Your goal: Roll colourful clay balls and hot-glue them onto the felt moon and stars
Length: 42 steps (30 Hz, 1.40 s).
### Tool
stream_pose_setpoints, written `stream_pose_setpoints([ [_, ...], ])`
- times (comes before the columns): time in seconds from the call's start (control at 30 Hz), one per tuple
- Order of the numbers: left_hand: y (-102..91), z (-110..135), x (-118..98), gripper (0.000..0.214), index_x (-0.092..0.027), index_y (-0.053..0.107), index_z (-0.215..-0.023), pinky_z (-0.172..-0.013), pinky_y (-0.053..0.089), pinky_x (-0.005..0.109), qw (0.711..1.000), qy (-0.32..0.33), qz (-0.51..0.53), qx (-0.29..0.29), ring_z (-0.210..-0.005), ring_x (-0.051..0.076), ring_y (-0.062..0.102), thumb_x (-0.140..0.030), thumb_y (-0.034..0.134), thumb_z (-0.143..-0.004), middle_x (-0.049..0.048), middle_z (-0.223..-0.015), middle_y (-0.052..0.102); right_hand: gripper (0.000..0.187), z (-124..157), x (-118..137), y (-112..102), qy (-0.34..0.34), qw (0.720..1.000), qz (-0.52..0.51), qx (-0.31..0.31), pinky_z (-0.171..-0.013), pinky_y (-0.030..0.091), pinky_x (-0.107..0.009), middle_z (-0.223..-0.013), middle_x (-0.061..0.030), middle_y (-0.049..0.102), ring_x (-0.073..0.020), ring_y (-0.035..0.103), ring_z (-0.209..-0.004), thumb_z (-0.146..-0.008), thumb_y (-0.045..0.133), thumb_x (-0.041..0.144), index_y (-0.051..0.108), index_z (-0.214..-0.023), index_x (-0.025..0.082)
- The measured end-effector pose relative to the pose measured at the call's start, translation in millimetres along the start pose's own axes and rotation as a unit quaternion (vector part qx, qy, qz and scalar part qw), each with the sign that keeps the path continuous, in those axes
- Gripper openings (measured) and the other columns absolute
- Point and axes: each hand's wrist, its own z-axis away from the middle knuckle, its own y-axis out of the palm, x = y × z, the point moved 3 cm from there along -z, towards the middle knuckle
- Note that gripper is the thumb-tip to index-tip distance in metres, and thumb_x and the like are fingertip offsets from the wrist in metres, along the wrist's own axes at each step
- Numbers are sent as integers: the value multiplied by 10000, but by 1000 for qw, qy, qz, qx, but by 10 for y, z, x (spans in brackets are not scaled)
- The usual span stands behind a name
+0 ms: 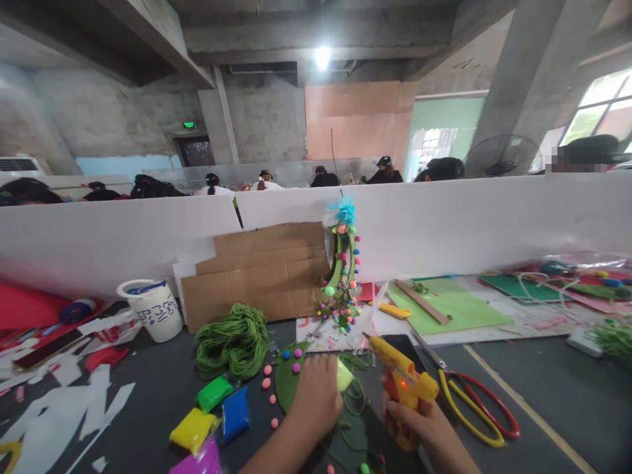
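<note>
My right hand (407, 421) is wrapped round the handle of a yellow hot glue gun (402, 372); its nozzle points up and left, and a small orange light glows on its side. My left hand (318, 392) lies over a green felt piece (285, 378) bearing blue and purple pom-poms. Its fingers are curled and their tips are hidden. A pale yellow piece (344, 376) shows beside the knuckles, with green yarn strands (354, 398) around it. Coral pom-poms (267, 383) form a loose line left of the felt.
Behind stands a green decoration covered in pom-poms (340, 263) against cardboard (257, 283). Red-and-yellow-handled scissors (474, 405) lie at right. Left are a green yarn bundle (232, 342), coloured packets (193, 428), a white cup (158, 316) and paper scraps. People sit beyond the white partition (419, 224).
</note>
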Motion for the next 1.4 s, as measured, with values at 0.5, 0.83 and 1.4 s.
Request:
stream_pose_setpoints([
  [0.5, 43, -6, -150, 323, -166, 568, -976, -826, 409, 394, 997, 61, -11, 39, -942, 247, 518, -73, 523, -670, 97, -1006, 600, 444, -32, -147, -70, 9, 1000, -11, -16, -440, 358, -235, -555, 22, 604, -125, 525, -430, -608, 809, 437, 615, -906, 173],
  [0.83, -598, -321, 1151, 312, -165, 563, -1118, -807, 507, 423, 990, -115, 10, -78, -948, 200, 601, -351, 549, -868, 70, -1121, 602, 353, -38, -153, -133, 20, 1000, -7, -16, -476, 369, -240, -597, 26, 614, -117, 512, -458, -664, 774, 379, 625, -932, 204],
  [1.4, -607, 1815, 1518, 961, -350, 370, -1386, -1114, 183, 500, 971, -197, 4, 135, -1419, 338, 54, -140, 700, -508, 29, -1581, 21, 386, 71, -80, -93, 87, 994, 57, -31, -529, 452, -288, -685, -9, 643, -169, 570, -553, -640, 789, 409, 630, -927, 206],
])
